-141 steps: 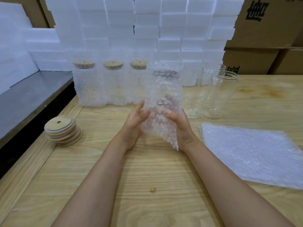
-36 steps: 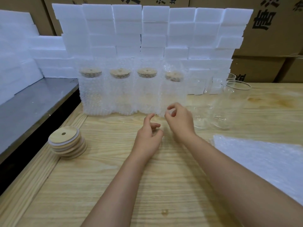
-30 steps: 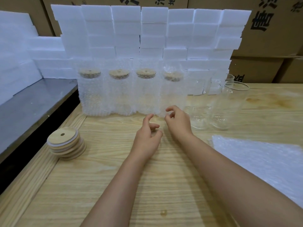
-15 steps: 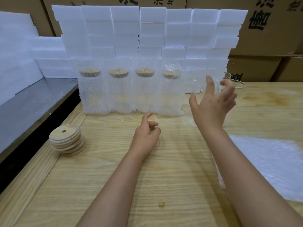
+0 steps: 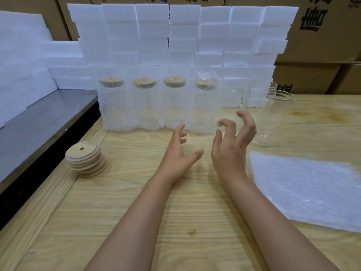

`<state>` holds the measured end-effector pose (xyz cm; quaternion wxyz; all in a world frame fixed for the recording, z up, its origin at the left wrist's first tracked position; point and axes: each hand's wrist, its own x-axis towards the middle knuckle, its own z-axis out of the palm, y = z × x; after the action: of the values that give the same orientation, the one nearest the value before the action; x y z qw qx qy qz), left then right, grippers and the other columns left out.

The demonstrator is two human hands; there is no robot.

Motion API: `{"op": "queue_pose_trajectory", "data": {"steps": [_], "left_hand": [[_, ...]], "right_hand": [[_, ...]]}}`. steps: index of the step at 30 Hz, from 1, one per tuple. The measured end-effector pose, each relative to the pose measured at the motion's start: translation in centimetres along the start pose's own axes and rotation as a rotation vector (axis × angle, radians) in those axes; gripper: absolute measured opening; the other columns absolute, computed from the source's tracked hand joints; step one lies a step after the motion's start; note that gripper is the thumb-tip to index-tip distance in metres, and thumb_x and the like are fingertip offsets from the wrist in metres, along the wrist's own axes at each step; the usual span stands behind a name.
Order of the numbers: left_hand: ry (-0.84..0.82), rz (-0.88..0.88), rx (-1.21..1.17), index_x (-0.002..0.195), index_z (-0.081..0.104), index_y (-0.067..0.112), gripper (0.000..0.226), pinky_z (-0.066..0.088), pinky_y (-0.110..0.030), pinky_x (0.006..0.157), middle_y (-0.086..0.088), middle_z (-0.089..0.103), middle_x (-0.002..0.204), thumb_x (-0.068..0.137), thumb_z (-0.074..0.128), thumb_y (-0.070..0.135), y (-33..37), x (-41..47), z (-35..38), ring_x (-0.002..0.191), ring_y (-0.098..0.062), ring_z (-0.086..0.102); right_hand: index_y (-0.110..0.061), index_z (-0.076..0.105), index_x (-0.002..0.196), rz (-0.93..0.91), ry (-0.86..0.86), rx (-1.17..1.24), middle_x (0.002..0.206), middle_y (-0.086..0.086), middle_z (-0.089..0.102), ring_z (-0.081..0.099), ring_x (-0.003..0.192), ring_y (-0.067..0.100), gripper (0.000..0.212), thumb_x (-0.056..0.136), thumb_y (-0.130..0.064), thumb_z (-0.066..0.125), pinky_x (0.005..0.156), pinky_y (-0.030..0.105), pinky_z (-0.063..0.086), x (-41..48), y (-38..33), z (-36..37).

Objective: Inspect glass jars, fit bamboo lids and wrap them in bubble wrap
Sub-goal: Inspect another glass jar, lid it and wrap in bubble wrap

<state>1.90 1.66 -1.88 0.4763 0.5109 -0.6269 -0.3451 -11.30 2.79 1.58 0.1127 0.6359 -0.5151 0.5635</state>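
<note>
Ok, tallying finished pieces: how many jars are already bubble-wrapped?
4, in a row before the foam blocks: leftmost jar, second jar, third jar, rightmost jar. None seems hidden.

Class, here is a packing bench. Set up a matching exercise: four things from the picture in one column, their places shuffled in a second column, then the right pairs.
Things
1. lid stack
2. bubble wrap sheet
3. wrapped jars
4. bare jar

Places
A. flat on the right side of the table
B. in a row in front of the foam blocks
C. near the table's left edge
D. just beyond the right hand

Pairs: 1-C, 2-A, 3-B, 4-D
</note>
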Motion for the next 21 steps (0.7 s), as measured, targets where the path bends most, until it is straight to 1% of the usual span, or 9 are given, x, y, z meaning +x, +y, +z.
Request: {"op": "queue_pose_trajectory", "data": {"steps": [3,5,7,9,12,14,16,19,21], "left_hand": [[-0.049,0.039,-0.027,0.142,0.003,0.054,0.109,0.028,-0.013,0.093,0.013,0.029,0.148,0.066,0.081,0.043,0.4,-0.4,-0.1,0.132,-0.002,0.034],[-0.067,0.076,-0.041,0.141,0.0,0.058,0.111,0.027,-0.014,0.097,0.011,0.026,0.151,0.067,0.081,0.041,0.8,-0.6,-0.1,0.137,0.0,0.03],[-0.052,0.108,-0.06,0.142,0.004,0.054,0.104,0.03,-0.006,0.094,0.012,0.032,0.148,0.067,0.076,0.046,1.5,-0.9,-0.2,0.134,0.006,0.033],[-0.005,0.145,-0.085,0.141,0.016,0.047,0.093,0.035,0.001,0.086,0.013,0.04,0.141,0.063,0.065,0.059,2.2,-1.2,-0.3,0.122,0.012,0.044],[0.065,0.18,-0.013,0.139,0.03,0.032,0.091,0.041,-0.008,0.088,0.004,0.05,0.136,0.059,0.054,0.069,2.5,-1.5,-0.5,0.116,-0.008,0.056],[0.109,0.174,0.002,0.133,0.037,0.035,0.086,0.043,-0.012,0.09,0.005,0.055,0.131,0.057,0.064,0.064,2.4,-1.6,-0.6,0.113,0.0,0.055],[0.126,0.166,-0.041,0.126,0.039,0.043,0.083,0.041,-0.006,0.086,0.009,0.054,0.131,0.055,0.083,0.048,2.0,-1.4,-0.5,0.112,0.014,0.05],[0.139,0.148,-0.039,0.133,0.041,0.035,0.09,0.043,-0.018,0.098,0.04,0.042,0.129,0.057,0.09,0.038,1.2,-0.7,-0.5,0.121,0.01,0.046],[0.154,0.151,-0.006,0.137,0.04,0.031,0.095,0.04,-0.021,0.102,0.051,0.035,0.123,0.057,0.09,0.04,1.1,-0.5,-0.5,0.125,0.01,0.042]], "right_hand": [[0.005,0.06,0.1,-0.043,0.015,0.085,0.127,0.031,0.04,0.037,0.124,0.042,0.016,0.085,0.007,0.057,0.11,0.041,0.03,-1.0,-1.3,0.0],[0.005,0.059,0.102,-0.061,0.015,0.165,0.13,0.022,0.033,0.033,0.125,0.036,0.016,0.087,0.001,0.053,0.104,0.053,0.036,-1.6,-2.2,-0.3],[0.002,0.058,0.104,-0.111,0.023,0.231,0.129,0.009,0.028,0.032,0.125,0.033,0.019,0.089,-0.006,0.05,0.101,0.055,0.038,-2.3,-3.0,-0.4],[-0.007,0.051,0.108,-0.179,0.026,0.272,0.127,0.005,0.029,0.034,0.125,0.033,0.019,0.09,-0.01,0.049,0.104,0.053,0.036,-3.0,-3.7,-0.3],[-0.015,0.045,0.112,-0.185,0.013,0.339,0.129,0.005,0.028,0.032,0.129,0.029,0.023,0.089,-0.011,0.05,0.11,0.043,0.032,-3.4,-4.0,0.1],[-0.018,0.042,0.119,-0.118,-0.014,0.413,0.134,0.008,0.025,0.026,0.134,0.021,0.034,0.088,-0.014,0.053,0.113,0.031,0.027,-3.4,-3.8,0.3],[-0.024,0.035,0.132,0.03,-0.067,0.51,0.142,0.009,0.022,0.021,0.139,0.016,0.053,0.084,-0.023,0.058,0.113,0.024,0.026,-3.3,-3.4,0.2],[-0.038,0.018,0.14,0.217,-0.192,0.626,0.151,-0.001,0.027,0.024,0.143,0.011,0.077,0.078,-0.039,0.063,0.114,0.019,0.022,-3.2,-2.8,-0.1],[-0.043,0.016,0.14,0.261,-0.231,0.684,0.148,-0.007,0.034,0.029,0.14,0.003,0.082,0.074,-0.041,0.066,0.115,0.029,0.027,-3.1,-2.4,-0.2]]}}
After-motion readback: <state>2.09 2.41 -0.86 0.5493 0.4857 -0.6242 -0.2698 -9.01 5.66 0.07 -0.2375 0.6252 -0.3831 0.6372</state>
